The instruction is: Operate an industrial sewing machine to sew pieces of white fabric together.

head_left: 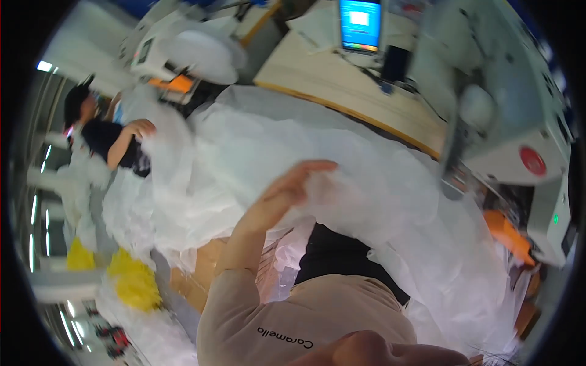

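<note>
A large mass of thin, sheer white fabric (pixel 244 143) spreads across my front and lap and down to my right side. My left hand (pixel 296 183) is over the middle of it, with the index finger stretched out to the right. The other fingers are smeared by motion, and no held thing shows in them. Whether the palm touches the cloth I cannot tell. My right hand and forearm are out of sight.
A white sewing machine (pixel 510 149) stands at the right, an orange part (pixel 510 236) below it. Ahead, a wooden table (pixel 299 67) carries a lit phone (pixel 360 24). At left are another machine (pixel 152 52), a person in dark clothes (pixel 110 137) and yellow fabric (pixel 134 280).
</note>
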A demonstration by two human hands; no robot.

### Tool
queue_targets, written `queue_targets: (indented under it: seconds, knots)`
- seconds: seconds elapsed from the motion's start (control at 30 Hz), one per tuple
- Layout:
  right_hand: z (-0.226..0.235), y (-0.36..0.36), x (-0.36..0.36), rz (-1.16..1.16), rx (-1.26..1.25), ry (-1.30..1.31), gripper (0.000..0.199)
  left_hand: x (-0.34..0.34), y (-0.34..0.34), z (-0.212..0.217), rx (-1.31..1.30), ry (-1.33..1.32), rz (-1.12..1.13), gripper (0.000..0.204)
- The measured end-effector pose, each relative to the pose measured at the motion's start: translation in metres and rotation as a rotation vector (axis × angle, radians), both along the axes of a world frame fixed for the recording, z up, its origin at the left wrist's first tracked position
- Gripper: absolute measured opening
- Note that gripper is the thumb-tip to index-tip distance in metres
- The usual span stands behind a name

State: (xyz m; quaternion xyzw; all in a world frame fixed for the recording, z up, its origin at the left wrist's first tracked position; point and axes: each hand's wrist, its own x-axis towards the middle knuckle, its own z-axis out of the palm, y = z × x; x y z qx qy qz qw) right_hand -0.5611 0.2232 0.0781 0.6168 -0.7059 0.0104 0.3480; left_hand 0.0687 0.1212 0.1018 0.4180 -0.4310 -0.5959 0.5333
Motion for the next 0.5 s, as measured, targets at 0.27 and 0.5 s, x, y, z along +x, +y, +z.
queue_targets:
  seconds: [0.27,0.5]
  knots:
    - [0.030,-0.116,0.305,0.873,0.229,-1.149,0.072,-0.109,-0.034,0.021,-0.177,-0.783,-0.443,0.040]
    - [-0.022,-0.158,0.311,0.935,0.342,-2.064,0.028,-0.105,-0.094,0.037,-0.799,-1.294,-0.344,0.023]
